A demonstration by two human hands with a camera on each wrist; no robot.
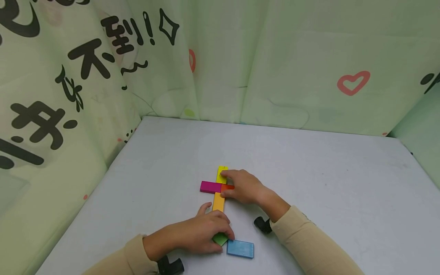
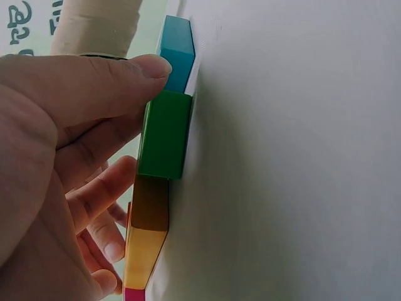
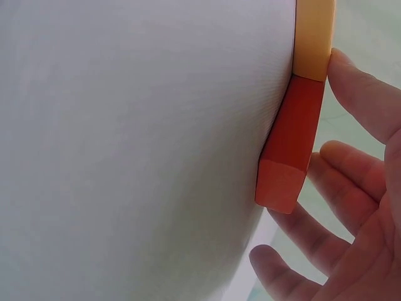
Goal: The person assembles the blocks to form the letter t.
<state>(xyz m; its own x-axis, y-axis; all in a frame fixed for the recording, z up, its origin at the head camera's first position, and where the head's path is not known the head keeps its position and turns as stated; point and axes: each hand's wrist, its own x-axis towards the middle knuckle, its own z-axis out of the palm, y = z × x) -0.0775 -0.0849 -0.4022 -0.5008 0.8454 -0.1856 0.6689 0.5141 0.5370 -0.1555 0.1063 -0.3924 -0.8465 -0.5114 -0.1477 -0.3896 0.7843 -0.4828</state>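
Flat coloured blocks lie end to end and side to side on the white table. My left hand (image 1: 201, 233) bends over the green block (image 1: 220, 239), thumb on the near side and a fingertip by its far right corner. A blue block (image 1: 240, 249) adjoins the green one at the right. My right hand (image 1: 245, 186) spans the cross-shaped end, fingers loosely spread. Its index fingertip touches the yellow block (image 1: 220, 179); its thumb is at the join of the orange-red block (image 3: 291, 122) and the amber block (image 1: 218, 201). A magenta block (image 1: 210, 186) meets the orange-red one.
The white table (image 1: 326, 191) extends around the blocks. Pale green printed curtains (image 1: 292, 68) hang behind it and along its left and right sides. Black wrist-worn devices (image 1: 263, 225) stick out beside both beige sleeves (image 1: 317, 244).
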